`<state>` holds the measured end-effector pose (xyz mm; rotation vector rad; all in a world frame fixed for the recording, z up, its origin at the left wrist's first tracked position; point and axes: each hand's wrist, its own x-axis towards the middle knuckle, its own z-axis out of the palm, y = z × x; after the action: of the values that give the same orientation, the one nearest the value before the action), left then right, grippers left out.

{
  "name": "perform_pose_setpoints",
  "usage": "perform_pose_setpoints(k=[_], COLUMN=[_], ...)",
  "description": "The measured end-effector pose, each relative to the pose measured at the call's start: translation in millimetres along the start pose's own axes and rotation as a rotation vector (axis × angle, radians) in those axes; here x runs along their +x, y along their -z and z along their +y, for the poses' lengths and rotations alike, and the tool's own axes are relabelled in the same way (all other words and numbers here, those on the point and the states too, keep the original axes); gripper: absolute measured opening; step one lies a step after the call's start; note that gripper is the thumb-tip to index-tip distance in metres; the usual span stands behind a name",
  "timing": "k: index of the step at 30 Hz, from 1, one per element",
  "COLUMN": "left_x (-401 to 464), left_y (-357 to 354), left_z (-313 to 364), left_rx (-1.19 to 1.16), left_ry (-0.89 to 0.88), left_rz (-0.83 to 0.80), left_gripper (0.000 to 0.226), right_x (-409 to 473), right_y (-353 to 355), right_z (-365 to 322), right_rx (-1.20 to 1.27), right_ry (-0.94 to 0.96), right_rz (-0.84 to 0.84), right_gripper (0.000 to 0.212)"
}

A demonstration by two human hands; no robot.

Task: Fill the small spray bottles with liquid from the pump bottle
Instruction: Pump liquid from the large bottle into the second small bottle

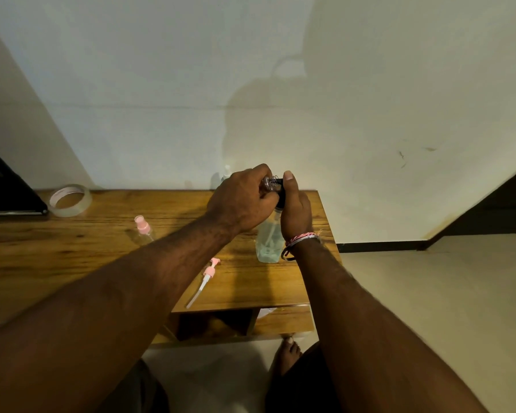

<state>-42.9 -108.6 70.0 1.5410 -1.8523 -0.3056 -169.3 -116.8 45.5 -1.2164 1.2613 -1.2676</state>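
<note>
A clear pump bottle with pale blue liquid stands near the right end of the wooden table. My right hand is wrapped around its black pump head, thumb on top. My left hand holds a small clear bottle tipped against the pump's nozzle; most of that bottle is hidden by the fingers. A small spray bottle with a pink cap stands to the left. A loose pink spray head with its white tube lies near the table's front edge.
A roll of clear tape lies at the back left beside a dark flat object. Another clear bottle stands by the wall behind my hands. Under the table are open shelves, and a bare foot rests on the floor.
</note>
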Motion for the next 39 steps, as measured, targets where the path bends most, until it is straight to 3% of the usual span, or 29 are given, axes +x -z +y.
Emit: perform_pose_setpoints(k=[39], left_x=[-6.3], left_y=[-7.9], left_z=[-0.8], left_rx=[-0.010], left_ry=[0.036], left_rz=[0.006], left_gripper=[0.020], right_x=[-0.5], right_y=[-0.8], right_z=[-2.7], right_rx=[0.030], right_ry=[-0.005], right_rz=[0.029], right_gripper=[0.045])
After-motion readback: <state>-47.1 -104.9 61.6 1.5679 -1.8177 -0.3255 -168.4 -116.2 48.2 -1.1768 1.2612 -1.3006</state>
